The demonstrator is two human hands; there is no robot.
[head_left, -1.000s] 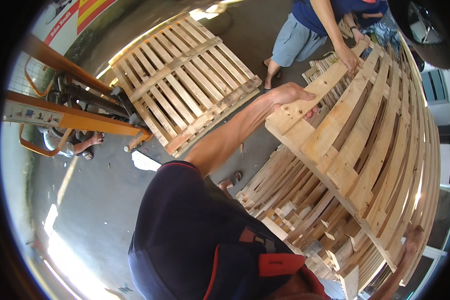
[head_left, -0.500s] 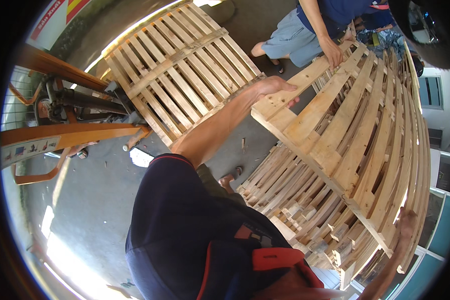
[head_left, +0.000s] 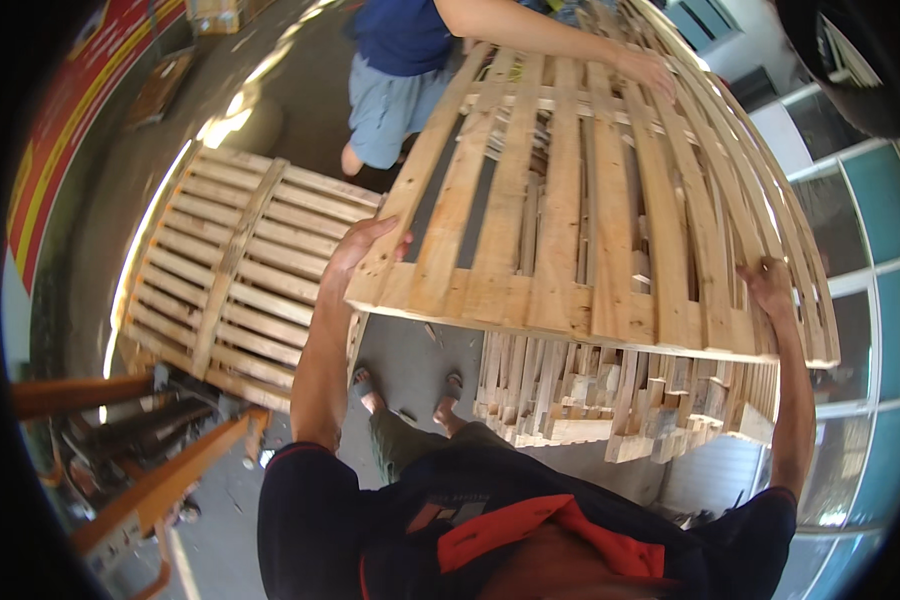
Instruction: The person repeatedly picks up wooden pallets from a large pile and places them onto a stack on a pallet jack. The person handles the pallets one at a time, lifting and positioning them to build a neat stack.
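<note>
A slatted wooden pallet point(head_left: 560, 290) spans the space before me, with gaps between its long slats. My left hand point(head_left: 365, 245) grips its near left corner, thumb on top of the outer slat. At the near right part of the pallet, my right hand point(head_left: 770, 285) has its fingers hooked over a slat. Across the pallet, a co-worker's hand point(head_left: 645, 70) rests on the far slats. Beneath it stands a stack of pallets point(head_left: 570, 385), partly hidden by the one I hold.
Another pallet point(head_left: 240, 260) lies to the left on the floor. An orange lifting machine point(head_left: 170, 480) is at lower left. The co-worker in blue shorts point(head_left: 385, 110) stands at the far side. Glass panels point(head_left: 840, 300) line the right.
My view has turned to the right. The held pallet has shifted left with me and off the stack's left edge. The co-worker's arm now reaches across its far end.
</note>
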